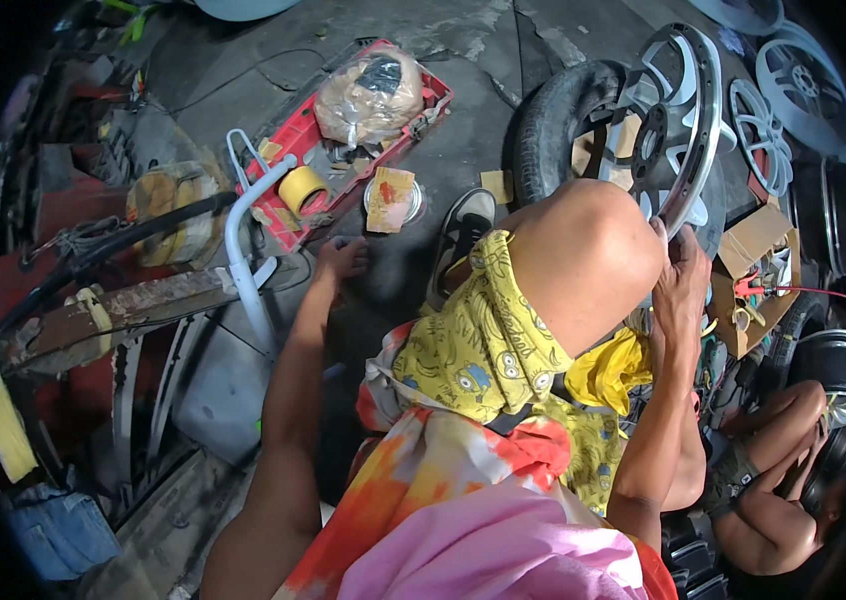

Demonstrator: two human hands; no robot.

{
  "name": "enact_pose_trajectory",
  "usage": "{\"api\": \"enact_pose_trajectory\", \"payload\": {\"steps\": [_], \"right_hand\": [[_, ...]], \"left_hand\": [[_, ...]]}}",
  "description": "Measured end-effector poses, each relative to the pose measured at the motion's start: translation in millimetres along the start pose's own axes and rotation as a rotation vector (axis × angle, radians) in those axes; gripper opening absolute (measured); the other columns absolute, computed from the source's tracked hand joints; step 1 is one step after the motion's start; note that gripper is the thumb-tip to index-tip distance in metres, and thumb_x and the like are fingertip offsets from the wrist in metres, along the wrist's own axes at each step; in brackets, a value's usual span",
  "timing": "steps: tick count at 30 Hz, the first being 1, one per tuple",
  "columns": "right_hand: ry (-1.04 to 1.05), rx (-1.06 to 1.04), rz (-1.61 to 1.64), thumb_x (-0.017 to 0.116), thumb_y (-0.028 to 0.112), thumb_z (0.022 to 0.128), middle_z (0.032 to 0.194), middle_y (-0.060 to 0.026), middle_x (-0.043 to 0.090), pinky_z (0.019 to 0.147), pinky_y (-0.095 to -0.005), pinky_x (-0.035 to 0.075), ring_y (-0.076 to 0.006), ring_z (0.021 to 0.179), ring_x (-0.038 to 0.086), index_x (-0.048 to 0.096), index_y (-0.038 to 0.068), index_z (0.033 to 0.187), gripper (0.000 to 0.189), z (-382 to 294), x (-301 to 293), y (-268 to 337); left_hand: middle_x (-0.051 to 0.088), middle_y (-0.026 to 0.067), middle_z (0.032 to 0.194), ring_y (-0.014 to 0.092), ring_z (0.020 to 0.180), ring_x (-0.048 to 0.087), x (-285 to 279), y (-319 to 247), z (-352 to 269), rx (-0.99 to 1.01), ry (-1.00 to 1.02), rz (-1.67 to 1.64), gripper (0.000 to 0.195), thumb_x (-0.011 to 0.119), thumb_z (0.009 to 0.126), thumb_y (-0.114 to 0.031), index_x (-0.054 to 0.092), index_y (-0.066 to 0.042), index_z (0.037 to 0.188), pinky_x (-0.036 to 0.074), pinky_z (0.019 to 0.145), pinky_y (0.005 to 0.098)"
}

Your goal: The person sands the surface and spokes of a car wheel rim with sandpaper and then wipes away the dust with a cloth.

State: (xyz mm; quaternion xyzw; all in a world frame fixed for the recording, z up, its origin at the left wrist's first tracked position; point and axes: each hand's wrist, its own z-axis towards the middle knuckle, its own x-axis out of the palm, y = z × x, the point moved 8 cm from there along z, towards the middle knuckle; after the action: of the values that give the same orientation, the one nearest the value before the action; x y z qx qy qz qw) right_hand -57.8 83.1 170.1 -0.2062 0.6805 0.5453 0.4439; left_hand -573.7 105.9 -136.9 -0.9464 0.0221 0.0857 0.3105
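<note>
At the lower edge of a silver alloy wheel, my right hand grips the rim between thumb and fingers. The wheel stands tilted against a black rubber tyre. My left hand is held low over the floor, its fingers loosely curled; whether anything small is in them is hidden. Just beyond it sits a round can with a stained cardboard piece over its top. A roll of yellow tape lies by the near end of a long red tray.
A tied plastic bag fills much of the tray. A bent grey metal tube rises beside my left arm. Grey-painted wheels and a cardboard box with tools stand to the right. Another person sits at lower right.
</note>
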Motion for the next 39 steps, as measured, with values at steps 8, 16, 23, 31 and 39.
{"api": "enact_pose_trajectory", "payload": {"steps": [8,16,23,31,39], "right_hand": [[-0.019,-0.041,0.001,0.065,0.03,0.101,0.071,-0.0222,0.055,0.06,-0.0423,0.043,-0.0302,0.06,0.044,0.06,-0.005,0.093,0.037,0.5,5.5,7.1],[-0.015,-0.003,0.021,0.066,0.029,0.101,0.067,-0.0171,0.054,0.058,-0.0398,0.042,-0.0233,0.059,0.045,0.06,-0.006,0.09,0.037,0.0,1.5,12.2],[-0.008,-0.009,0.006,0.067,0.028,0.1,0.067,-0.0168,0.054,0.057,-0.0386,0.042,-0.0219,0.058,0.044,0.059,-0.007,0.088,0.038,0.6,4.7,9.5],[0.071,-0.009,0.022,0.068,0.028,0.098,0.076,-0.0211,0.064,0.064,-0.0398,0.049,-0.0289,0.064,0.062,0.067,-0.005,0.101,0.033,2.7,12.8,23.0],[0.01,-0.038,0.028,0.069,0.028,0.097,0.078,-0.0214,0.065,0.065,-0.0411,0.049,-0.0315,0.065,0.062,0.068,-0.003,0.103,0.032,-1.7,1.6,9.7]], "left_hand": [[0.069,0.0046,0.072,0.011,0.061,0.062,-34.0,-119.2,-18.1,0.624,-0.221,0.261,0.033,0.067,0.099,-0.031,0.071,-0.002,0.085,0.048,0.058,0.0301],[0.068,0.0278,0.124,0.043,0.121,0.064,-16.1,-177.0,100.1,0.656,-0.198,1.298,0.04,0.065,0.091,-0.021,0.065,0.005,0.121,0.05,0.104,0.0483],[0.056,0.0277,0.145,0.041,0.134,0.055,-22.3,-154.1,173.9,0.511,-0.161,1.364,0.054,0.064,0.089,-0.016,0.055,0.009,0.136,0.046,0.112,0.0452],[0.06,0.0283,0.138,0.042,0.129,0.058,-0.7,-144.5,165.6,0.428,-0.09,1.488,0.048,0.061,0.09,-0.023,0.064,0.006,0.127,0.048,0.109,0.0474],[0.077,0.016,0.092,0.028,0.09,0.075,-11.4,-217.4,85.3,0.605,0.028,1.015,0.023,0.079,0.085,-0.024,0.078,-0.003,0.094,0.057,0.081,0.0385]]}}
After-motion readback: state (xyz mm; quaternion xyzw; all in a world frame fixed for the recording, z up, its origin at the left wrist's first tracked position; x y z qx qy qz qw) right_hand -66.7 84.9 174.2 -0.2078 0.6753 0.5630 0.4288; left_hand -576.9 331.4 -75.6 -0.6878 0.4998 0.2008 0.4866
